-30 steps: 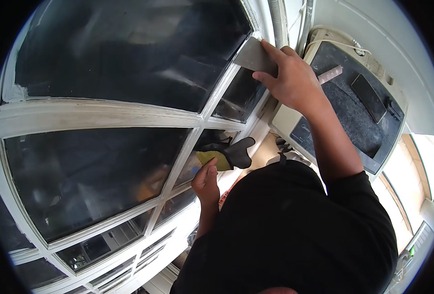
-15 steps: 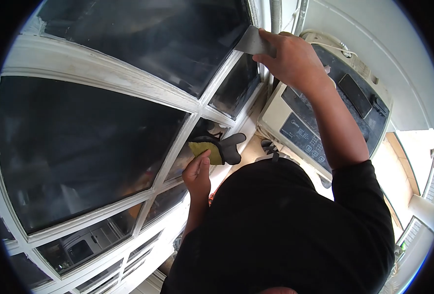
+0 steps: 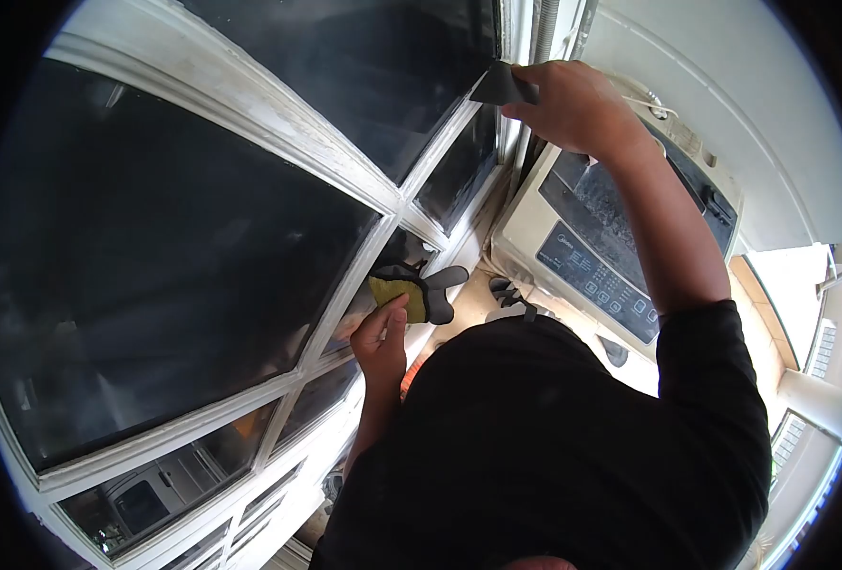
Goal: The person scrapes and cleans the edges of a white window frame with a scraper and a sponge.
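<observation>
My right hand (image 3: 578, 104) is raised and grips a flat grey scraper blade (image 3: 499, 87), whose edge rests against the white window frame (image 3: 383, 195) beside a dark glass pane (image 3: 345, 66). Lower down, my left hand (image 3: 381, 340) holds a yellow and black work glove (image 3: 419, 290) close to the frame's vertical bar. My black sleeve and torso fill the lower right.
A white top-loading washing machine (image 3: 592, 256) with a control panel stands right of the window, under my right arm. A grey pipe (image 3: 545, 24) runs up the corner. Many dark panes in chipped white bars fill the left. A bright balcony rail lies at the far right.
The view has tilted, so the window and washing machine shifted. My right hand with the scraper has moved up along the frame. My left hand still holds the glove in the same place.
</observation>
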`<action>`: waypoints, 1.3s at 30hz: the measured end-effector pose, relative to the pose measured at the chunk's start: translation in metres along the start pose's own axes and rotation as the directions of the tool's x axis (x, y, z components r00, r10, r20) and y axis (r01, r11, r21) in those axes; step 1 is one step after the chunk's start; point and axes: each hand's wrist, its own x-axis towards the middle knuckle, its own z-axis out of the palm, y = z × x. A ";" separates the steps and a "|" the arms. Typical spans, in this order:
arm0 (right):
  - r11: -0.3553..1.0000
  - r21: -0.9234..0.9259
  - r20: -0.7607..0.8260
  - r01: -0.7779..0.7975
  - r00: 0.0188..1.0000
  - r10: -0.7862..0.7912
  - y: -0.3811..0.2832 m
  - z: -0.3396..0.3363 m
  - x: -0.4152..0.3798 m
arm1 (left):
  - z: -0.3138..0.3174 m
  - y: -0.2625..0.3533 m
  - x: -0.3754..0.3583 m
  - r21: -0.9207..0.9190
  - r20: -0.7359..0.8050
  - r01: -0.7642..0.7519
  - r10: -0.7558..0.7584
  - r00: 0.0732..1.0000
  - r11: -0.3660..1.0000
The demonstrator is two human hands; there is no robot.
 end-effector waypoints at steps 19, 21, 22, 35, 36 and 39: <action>0.993 -0.113 0.100 -0.035 0.994 0.047 -0.021 -0.013 0.009 | 0.002 -0.013 0.012 -0.018 0.141 0.072 -0.069 0.988 0.997; 0.990 -0.128 0.139 -0.050 0.988 0.068 -0.020 -0.011 0.009 | 0.004 -0.013 0.011 0.002 0.151 0.055 -0.055 0.987 0.998; 0.993 -0.105 0.106 -0.047 0.993 0.058 -0.017 -0.006 0.008 | 0.004 -0.013 0.011 0.019 0.160 0.034 -0.036 0.986 0.999; 0.998 0.045 0.035 -0.035 0.999 0.033 -0.010 0.003 0.000 | 0.011 -0.010 0.010 -0.007 0.166 0.076 -0.073 0.983 0.997; 0.998 0.049 0.030 -0.034 0.999 0.032 -0.009 0.008 -0.002 | 0.012 -0.009 0.009 0.006 0.155 0.079 -0.079 0.985 0.997; 0.992 0.127 -0.088 -0.009 0.996 0.021 -0.004 0.022 -0.007 | 0.011 -0.007 0.008 0.008 0.126 0.093 -0.093 0.988 0.996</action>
